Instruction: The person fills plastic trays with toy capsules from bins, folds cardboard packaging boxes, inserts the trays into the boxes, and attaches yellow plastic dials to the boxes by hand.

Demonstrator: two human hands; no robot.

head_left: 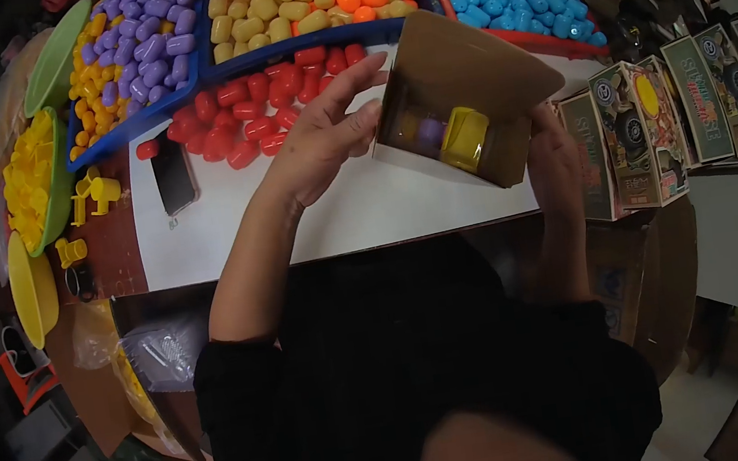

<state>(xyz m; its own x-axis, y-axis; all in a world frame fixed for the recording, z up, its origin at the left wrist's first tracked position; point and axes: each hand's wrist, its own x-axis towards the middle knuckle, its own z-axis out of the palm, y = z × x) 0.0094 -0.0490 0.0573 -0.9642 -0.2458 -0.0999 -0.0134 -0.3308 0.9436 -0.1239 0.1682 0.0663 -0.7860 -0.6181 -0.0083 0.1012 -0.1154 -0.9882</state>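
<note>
Two hands: both were at one open cardbd box (pixel 473 63), L at its left side, R at its right.
L hand (pixel 311 145): thumb & index were spread apart, tips at box's left edge; other fingers mostly hidden.
R hand (pixel 552 150): was against box's right side, partly hidden; couldn't tell if it was pinching or just propping.
Cardbd box: was btwn the hands, tilted, w/ its flap up on the far side.
Yellow pc (pixel 466 138): was inside box, btwn the hands.
Purple pc (pixel 431 131): also inside, nearer L hand than yellow pc; dim, shape unclear.
White sheet (pixel 321 223): lay under L hand & box.
Red capsules (pixel 260 128): were heaped just beyond L hand & to its left.
Phone (pixel 174 181): lay left of L hand, past the heap's near edge.
Sm. yellow cups (pixel 105 192): were farther left of L hand, past phone.
Green bowl (pixel 59 197): farther left still, full of yellow pcs.
Left blue tray (pixel 136 126): was beyond L hand, to its left, w/ purple & yellow-orange capsules.
Mid blue tray (pixel 289 50): was straight beyond L hand, w/ tan & orange ones.
Red tray (pixel 540 40): was beyond R hand, w/ blue & pink ones.
Printed boxes (pixel 632 140): stood upright to the right of R hand, nearest just beside it.
</note>
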